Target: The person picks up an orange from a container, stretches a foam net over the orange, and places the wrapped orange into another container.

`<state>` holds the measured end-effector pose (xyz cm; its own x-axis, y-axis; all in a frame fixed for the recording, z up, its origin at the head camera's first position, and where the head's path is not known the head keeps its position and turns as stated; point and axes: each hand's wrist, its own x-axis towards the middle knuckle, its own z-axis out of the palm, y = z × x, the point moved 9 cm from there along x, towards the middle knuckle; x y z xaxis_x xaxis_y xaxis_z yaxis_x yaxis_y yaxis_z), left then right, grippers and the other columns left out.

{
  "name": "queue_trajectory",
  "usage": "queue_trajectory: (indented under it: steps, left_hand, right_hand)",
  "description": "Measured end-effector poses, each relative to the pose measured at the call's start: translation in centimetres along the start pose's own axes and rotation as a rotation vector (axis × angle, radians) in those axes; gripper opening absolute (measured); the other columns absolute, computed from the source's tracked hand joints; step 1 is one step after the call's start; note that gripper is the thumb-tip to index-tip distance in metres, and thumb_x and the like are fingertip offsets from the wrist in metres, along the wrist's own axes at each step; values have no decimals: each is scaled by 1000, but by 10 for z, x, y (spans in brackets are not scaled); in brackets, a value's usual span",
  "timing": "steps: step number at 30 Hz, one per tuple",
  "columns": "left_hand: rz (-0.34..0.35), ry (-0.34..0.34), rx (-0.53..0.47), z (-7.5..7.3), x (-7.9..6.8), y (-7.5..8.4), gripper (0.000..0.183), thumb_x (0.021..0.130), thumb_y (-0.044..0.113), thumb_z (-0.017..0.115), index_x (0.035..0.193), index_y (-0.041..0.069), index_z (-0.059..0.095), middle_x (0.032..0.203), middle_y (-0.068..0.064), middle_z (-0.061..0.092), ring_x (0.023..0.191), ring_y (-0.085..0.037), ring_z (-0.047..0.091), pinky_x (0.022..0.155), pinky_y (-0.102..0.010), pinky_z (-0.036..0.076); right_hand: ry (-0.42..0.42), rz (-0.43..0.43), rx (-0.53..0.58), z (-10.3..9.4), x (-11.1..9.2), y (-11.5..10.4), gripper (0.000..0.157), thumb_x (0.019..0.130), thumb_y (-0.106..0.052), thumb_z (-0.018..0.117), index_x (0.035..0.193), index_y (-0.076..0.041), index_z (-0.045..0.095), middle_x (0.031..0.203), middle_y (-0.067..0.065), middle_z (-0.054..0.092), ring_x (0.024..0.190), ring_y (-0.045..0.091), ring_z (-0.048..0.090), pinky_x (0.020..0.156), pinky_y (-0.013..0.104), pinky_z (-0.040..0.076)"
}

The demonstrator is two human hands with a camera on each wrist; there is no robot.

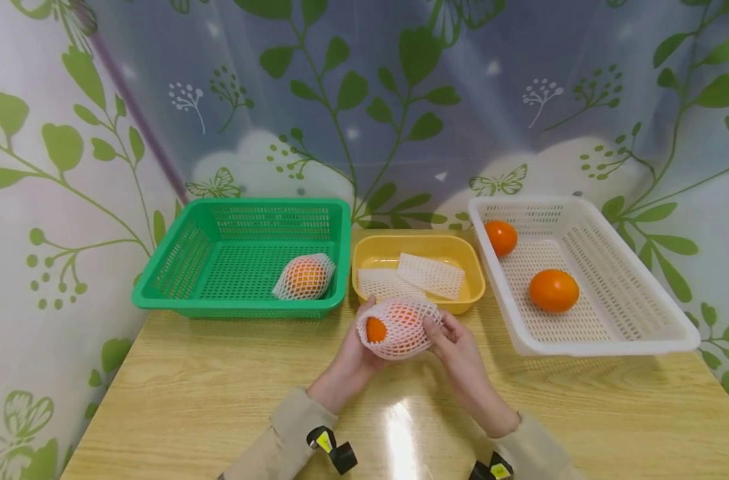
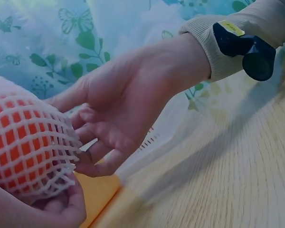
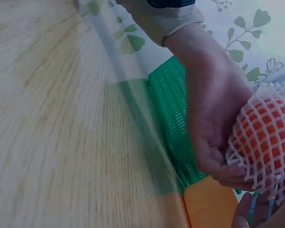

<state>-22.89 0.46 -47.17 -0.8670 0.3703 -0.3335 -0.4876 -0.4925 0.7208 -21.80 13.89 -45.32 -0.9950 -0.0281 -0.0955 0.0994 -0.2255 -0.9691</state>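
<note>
A round orange fruit sits inside a white foam net sleeve, held up over the table just in front of the yellow tub. Part of the bare fruit shows through the sleeve's left opening. My left hand holds the sleeved fruit from the left and below; in the right wrist view its fingers curl under the net. With thumb and fingers, my right hand pinches the sleeve's right end. The left wrist view shows the right hand beside the fruit.
The green basket at left holds one sleeved fruit. In the yellow tub lie flat foam sleeves. At right, a white basket contains two bare orange fruits. A patterned curtain hangs behind.
</note>
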Motion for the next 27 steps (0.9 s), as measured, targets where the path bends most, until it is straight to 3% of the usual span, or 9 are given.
queue_trajectory:
  steps: [6, 11, 14, 16, 18, 21, 24, 27]
  left_hand:
    - [-17, 0, -51, 4, -2, 1, 73, 102, 59, 39, 156, 10, 30, 154, -13, 38, 132, -24, 43, 111, -41, 37]
    - [-30, 0, -49, 5, -2, 2, 73, 103, 60, 34, 157, 11, 28, 156, -18, 35, 133, -28, 43, 114, -48, 35]
    - [-37, -26, -32, 6, -3, 2, 74, 104, 62, 28, 158, 11, 28, 157, -19, 35, 133, -29, 45, 114, -49, 36]
    - [-36, -60, -15, 9, -3, 1, 77, 104, 65, 25, 159, 11, 26, 158, -20, 34, 134, -29, 44, 114, -48, 36]
    - [-37, -97, -8, 13, -4, 1, 79, 103, 67, 23, 160, 13, 24, 160, -20, 32, 137, -29, 41, 115, -48, 35]
    - [-36, -138, 19, 18, -5, 1, 79, 103, 68, 18, 161, 14, 21, 161, -20, 30, 140, -32, 39, 117, -49, 33]
    - [-18, -143, 86, 19, -6, 3, 74, 105, 65, 13, 161, 17, 24, 160, -19, 33, 142, -34, 38, 117, -51, 32]
    - [45, -128, 230, 18, -8, 10, 74, 105, 63, 14, 159, 15, 30, 158, -17, 37, 141, -34, 40, 117, -54, 33]
  right_hand:
    - [15, 43, 12, -2, 3, 4, 21, 106, -20, 55, 121, -4, 55, 111, -1, 64, 103, 9, 61, 89, 26, 55]
    - [-38, -97, -147, -1, 2, -8, 44, 107, -16, 53, 147, -8, 38, 142, 6, 49, 125, 13, 51, 99, 23, 48]
    - [-131, -238, -284, 8, -2, -20, 66, 99, -6, 64, 156, -14, 32, 157, 7, 38, 140, 22, 40, 111, 36, 42]
    - [-182, -316, -409, 15, -6, -25, 80, 91, -7, 75, 158, -20, 32, 162, 6, 33, 146, 28, 34, 116, 49, 35]
    - [-198, -357, -518, 20, -8, -27, 94, 82, -11, 85, 158, -27, 31, 164, 3, 30, 149, 32, 29, 117, 62, 27]
    - [-165, -359, -610, 20, -8, -28, 103, 75, -18, 91, 157, -31, 32, 164, 3, 30, 150, 34, 27, 117, 68, 20]
    - [-121, -332, -575, 16, -7, -28, 101, 75, -14, 91, 157, -24, 33, 162, 7, 33, 149, 35, 29, 118, 66, 20]
    - [-97, -297, -501, 12, -6, -29, 95, 78, -9, 88, 155, -15, 33, 159, 11, 36, 147, 35, 33, 120, 59, 24]
